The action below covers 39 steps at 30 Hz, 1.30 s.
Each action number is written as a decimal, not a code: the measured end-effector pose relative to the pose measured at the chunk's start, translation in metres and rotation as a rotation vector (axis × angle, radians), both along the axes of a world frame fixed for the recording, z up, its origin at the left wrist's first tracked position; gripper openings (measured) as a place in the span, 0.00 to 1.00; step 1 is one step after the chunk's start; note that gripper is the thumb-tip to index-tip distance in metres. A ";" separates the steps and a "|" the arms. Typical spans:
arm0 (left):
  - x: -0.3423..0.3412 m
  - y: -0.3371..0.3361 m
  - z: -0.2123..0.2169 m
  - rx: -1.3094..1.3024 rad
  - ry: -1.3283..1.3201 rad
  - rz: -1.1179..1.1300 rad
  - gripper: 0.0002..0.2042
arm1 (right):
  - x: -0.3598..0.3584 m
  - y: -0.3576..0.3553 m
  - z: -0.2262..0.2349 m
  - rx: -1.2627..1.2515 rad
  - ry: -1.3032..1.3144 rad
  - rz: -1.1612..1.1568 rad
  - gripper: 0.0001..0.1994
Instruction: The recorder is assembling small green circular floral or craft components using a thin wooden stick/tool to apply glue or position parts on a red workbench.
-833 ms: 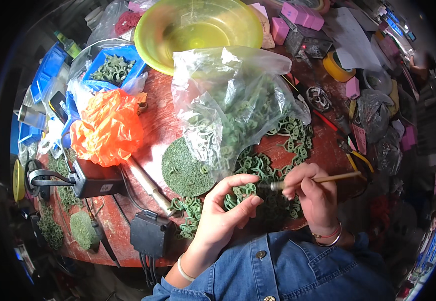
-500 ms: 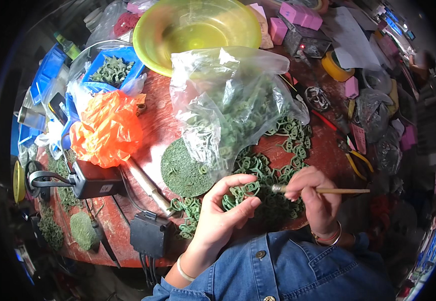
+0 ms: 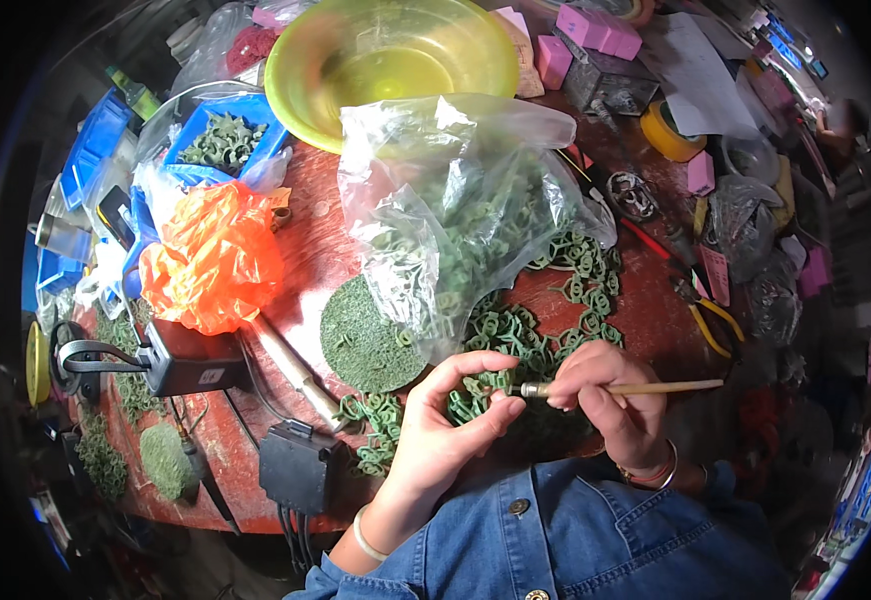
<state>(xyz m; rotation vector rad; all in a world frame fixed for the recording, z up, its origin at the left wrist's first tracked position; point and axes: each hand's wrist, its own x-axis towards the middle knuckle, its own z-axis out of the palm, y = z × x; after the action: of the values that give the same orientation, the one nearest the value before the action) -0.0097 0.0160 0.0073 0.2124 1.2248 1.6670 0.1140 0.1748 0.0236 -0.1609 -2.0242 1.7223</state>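
Observation:
My right hand [image 3: 610, 405] grips a thin wooden-handled tool [image 3: 635, 387] whose metal tip points left. My left hand [image 3: 445, 435] pinches a small green coiled piece [image 3: 490, 383] right at that tip. Both hands hover over loose green curled pieces [image 3: 540, 335] spread on the red table [image 3: 300, 250]. A flat green felt disc [image 3: 363, 338] lies just left of them. A clear plastic bag [image 3: 455, 210] full of green pieces stands behind.
A yellow-green bowl [image 3: 390, 55] sits at the back. An orange plastic bag [image 3: 210, 255], a blue tray [image 3: 223, 140] of green pieces and a black glue gun [image 3: 180, 362] are at the left. Yellow-handled pliers [image 3: 710, 315], tape rolls and pink blocks [image 3: 595, 30] lie right.
My right hand has levelled the tool so it lies more horizontal. My left fingers have closed in on the green piece at its tip.

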 end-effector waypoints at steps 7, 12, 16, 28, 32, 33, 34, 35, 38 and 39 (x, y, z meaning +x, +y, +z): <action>0.001 0.002 -0.001 -0.016 0.051 0.011 0.18 | 0.004 0.005 0.005 -0.010 -0.050 -0.194 0.08; 0.003 0.003 -0.010 -0.008 0.211 0.020 0.16 | 0.001 0.003 0.006 0.215 0.036 -0.108 0.06; 0.003 0.004 -0.011 -0.024 0.353 0.027 0.14 | 0.000 0.001 0.008 0.212 0.024 -0.100 0.06; 0.006 0.007 -0.013 -0.006 0.590 0.085 0.13 | 0.002 0.000 0.014 0.225 -0.037 -0.066 0.07; 0.000 0.004 -0.013 0.045 0.767 0.049 0.14 | 0.001 -0.003 0.005 -0.380 -0.033 -0.094 0.15; 0.000 0.000 -0.008 0.049 0.352 0.042 0.14 | -0.003 -0.003 0.005 -0.546 0.016 -0.153 0.16; -0.001 -0.002 -0.005 0.051 -0.063 0.033 0.14 | -0.008 0.002 0.006 -0.508 -0.006 -0.209 0.14; -0.002 0.000 -0.006 0.131 -0.139 0.058 0.17 | -0.013 0.008 0.001 -0.220 -0.090 -0.241 0.12; -0.003 0.001 -0.004 0.305 -0.287 0.128 0.14 | -0.029 0.017 -0.024 0.425 -0.205 -0.261 0.09; -0.003 0.001 -0.004 0.305 -0.286 0.127 0.14 | -0.032 0.018 -0.023 0.539 -0.193 -0.225 0.10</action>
<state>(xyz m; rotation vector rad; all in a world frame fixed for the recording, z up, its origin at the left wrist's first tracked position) -0.0122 0.0171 0.0034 0.0789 0.7820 1.9170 0.0818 0.1924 0.0001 -0.3675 -2.4249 1.0156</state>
